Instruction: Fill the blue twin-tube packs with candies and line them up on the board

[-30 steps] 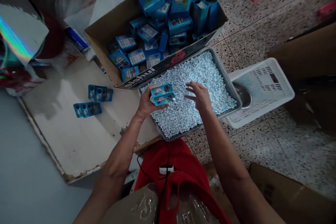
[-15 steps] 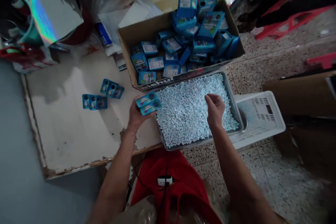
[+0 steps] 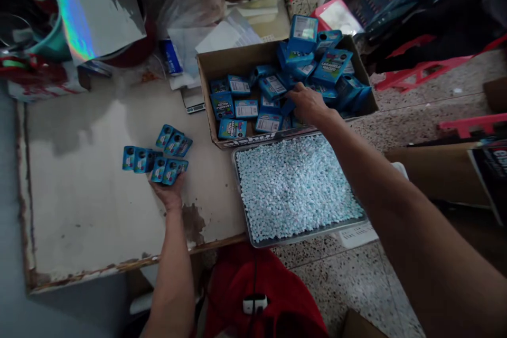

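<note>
On the table, my left hand [image 3: 171,193] is closed around two small blue boxes [image 3: 169,170], held beside other blue boxes [image 3: 137,159] that stand in a row. Another little group of blue boxes [image 3: 174,140] stands just above them. My right hand [image 3: 307,103] reaches into the cardboard box [image 3: 253,54] of many blue packs, its fingers at a blue pack [image 3: 288,107]; its grip is partly hidden. Below the cardboard box lies a metal tray [image 3: 309,233] full of small pale blue and white candies [image 3: 293,185].
Papers and a plastic bag [image 3: 194,2] lie behind the cardboard box. A teal bowl [image 3: 55,37] is at the upper left. Pink stools [image 3: 423,69] and a cardboard carton [image 3: 431,169] are at the right. A white basket [image 3: 358,235] shows under the tray.
My left hand has moved left from the tray's edge to the boxes on the table, carrying its two boxes. My right hand has gone from above the candies up into the cardboard box.
</note>
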A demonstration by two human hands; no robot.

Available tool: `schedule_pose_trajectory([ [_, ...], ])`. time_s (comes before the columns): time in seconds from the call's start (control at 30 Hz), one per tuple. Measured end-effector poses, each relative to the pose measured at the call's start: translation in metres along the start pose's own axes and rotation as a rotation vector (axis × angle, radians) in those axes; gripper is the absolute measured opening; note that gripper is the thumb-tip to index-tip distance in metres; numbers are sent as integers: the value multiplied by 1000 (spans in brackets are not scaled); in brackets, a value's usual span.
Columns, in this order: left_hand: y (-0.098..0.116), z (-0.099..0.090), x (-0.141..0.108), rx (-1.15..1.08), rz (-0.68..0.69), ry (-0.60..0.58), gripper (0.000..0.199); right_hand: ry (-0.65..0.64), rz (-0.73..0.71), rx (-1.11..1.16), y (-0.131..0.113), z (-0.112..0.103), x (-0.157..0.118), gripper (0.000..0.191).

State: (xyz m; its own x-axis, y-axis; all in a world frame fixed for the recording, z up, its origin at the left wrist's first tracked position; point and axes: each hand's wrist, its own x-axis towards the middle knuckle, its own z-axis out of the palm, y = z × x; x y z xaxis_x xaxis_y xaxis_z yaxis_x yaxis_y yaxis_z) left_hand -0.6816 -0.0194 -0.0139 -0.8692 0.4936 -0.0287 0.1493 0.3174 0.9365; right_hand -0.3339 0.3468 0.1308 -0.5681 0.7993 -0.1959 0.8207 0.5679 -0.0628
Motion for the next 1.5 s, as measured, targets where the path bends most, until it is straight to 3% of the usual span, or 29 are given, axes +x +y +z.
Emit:
schedule_pose_trajectory([
  [0.07, 17, -15, -14, 91, -63, 27, 130, -84, -59, -91, 1, 7, 16, 36],
  [0.13, 49, -33, -27, 253, -49, 123, 129, -123, -82, -135, -1, 13, 23, 30],
  [0.17, 69, -39, -31, 337, 17, 181, 116, -122, -94, -131, -2, 13, 23, 28],
  [0.23, 114, -34, -26, 424, 235, 200, 71, -72, -135, -72, -4, 8, 18, 24],
  [0.3, 155, 0, -5, 416, 424, 10, 32, 57, -146, 59, -3, -4, 3, 20],
  [0.33, 171, 27, 9, 390, 486, -149, 25, 147, -122, 152, -2, -11, -7, 18],
  [0.4, 192, 95, 39, 312, 557, -561, 28, 346, -15, 390, -2, -25, -32, 19],
  [0.47, 198, 163, 62, 268, 496, -920, 40, 500, 126, 696, -3, -32, -63, 23],
  [0.53, 195, 212, 73, 278, 425, -1056, 48, 553, 261, 1045, -8, -28, -96, 25],
  [0.6, 191, 233, 78, 310, 418, -1084, 48, 536, 405, 1363, -15, -14, -129, 26],
  [0.7, 200, 218, 82, 365, 461, -1085, 42, 469, 611, 1719, -28, 17, -175, 28],
  [0.8, 227, 179, 75, 335, 502, -906, 47, 415, 681, 1957, -42, 40, -212, 34],
  [0.87, 247, 157, 56, 217, 528, -782, 56, 438, 678, 2063, -50, 44, -229, 40],
  [0.93, 261, 146, 24, 66, 521, -762, 62, 473, 653, 2150, -57, 41, -239, 44],
  [1.07, 267, 148, -54, -164, 377, -726, 69, 513, 588, 2282, -64, 31, -249, 45],
  [1.2, 252, 162, -115, -197, 232, -712, 62, 469, 606, 2414, -69, 41, -261, 45],
  [1.4, 224, 171, -165, -259, 119, -679, 58, 416, 602, 2509, -94, 59, -280, 50],
  [1.5, 219, 170, -182, -320, 11, -724, 60, 445, 598, 2541, -113, 59, -279, 48],
])
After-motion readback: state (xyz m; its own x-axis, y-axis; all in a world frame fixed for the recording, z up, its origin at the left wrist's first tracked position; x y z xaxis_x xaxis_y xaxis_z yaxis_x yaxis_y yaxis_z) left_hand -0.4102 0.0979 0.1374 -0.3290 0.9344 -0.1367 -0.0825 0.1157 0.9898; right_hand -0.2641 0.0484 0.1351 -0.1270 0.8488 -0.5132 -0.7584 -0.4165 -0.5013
